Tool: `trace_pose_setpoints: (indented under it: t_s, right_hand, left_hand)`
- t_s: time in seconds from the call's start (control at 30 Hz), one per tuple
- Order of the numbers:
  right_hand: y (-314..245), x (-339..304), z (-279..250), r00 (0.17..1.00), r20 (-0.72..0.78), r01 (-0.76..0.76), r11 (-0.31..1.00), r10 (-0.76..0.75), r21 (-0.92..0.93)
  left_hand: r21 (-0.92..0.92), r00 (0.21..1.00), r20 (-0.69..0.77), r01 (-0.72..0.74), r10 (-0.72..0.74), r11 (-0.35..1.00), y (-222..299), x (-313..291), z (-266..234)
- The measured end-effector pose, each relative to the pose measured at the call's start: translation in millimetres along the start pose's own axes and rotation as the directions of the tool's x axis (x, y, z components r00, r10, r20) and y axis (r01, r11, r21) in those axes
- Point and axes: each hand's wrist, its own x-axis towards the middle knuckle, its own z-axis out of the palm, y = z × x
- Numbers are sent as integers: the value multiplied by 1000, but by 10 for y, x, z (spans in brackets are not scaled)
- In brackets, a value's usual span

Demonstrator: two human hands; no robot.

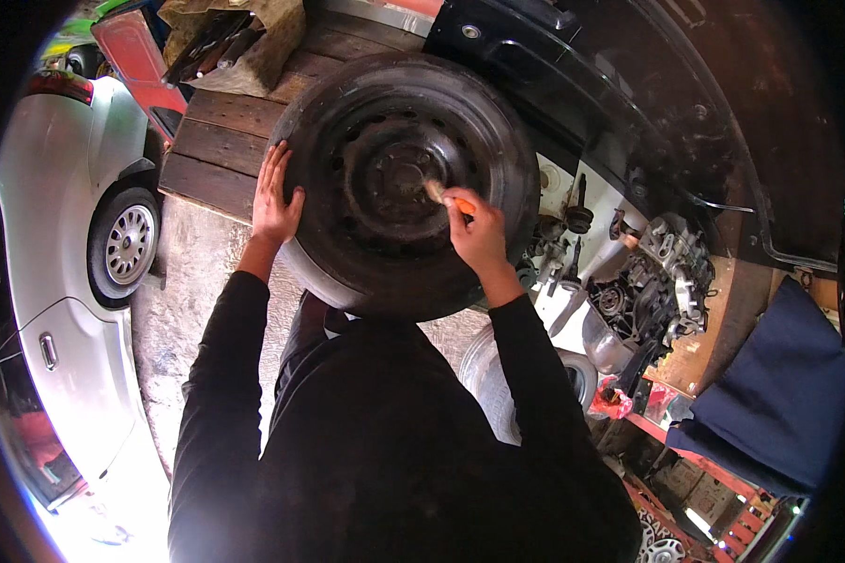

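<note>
A black wheel with its tyre (319, 239) lies tilted on a wooden plank bench in front of me. My left hand (277, 202) rests against the tyre's left side, fingers stretched out along the rubber and thumb apart. In my right hand (479, 230) is a small brush with an orange handle (466, 205). Its pale bristles (434, 190) meet the dark steel rim (399, 178) just right of the hub. My fingers wrap round the handle and hide part of it.
The plank bench (221, 141) carries an open sack of tools (263, 47) at the back. A silver car (75, 357) stands at left. Engine parts (648, 281), a large dark panel (648, 103) and a navy cloth (770, 385) are at right. More tyres (498, 385) lie below.
</note>
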Motion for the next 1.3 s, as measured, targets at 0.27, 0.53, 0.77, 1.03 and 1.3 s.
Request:
trace_pose_setpoints:
  t_s: [0.27, 0.53, 0.77, 1.03, 1.3]
  right_hand:
    - [-221, -11, 197, 924, -272, -288, 957, 267, -40]
    - [9, 64, 405, 946, -261, -201, 980, 194, -2]
    - [-136, -124, 102, 968, -239, -92, 994, 77, -53]
    - [-30, -40, 268, 932, -300, -168, 976, 202, 135]
    - [110, -68, 369, 917, -337, -214, 976, 214, 39]
  left_hand:
    - [17, 1000, -1, 29, -29, 999, 25, 78, 14]
    - [-4, 1000, -11, 14, -14, 1000, -28, 86, 53]
    - [-27, 1000, -24, 10, -11, 1000, -48, 71, 64]
    - [-30, 999, -2, 34, -35, 999, 0, 93, 32]
    - [-48, 999, 0, 36, -36, 998, 1, 90, 40]
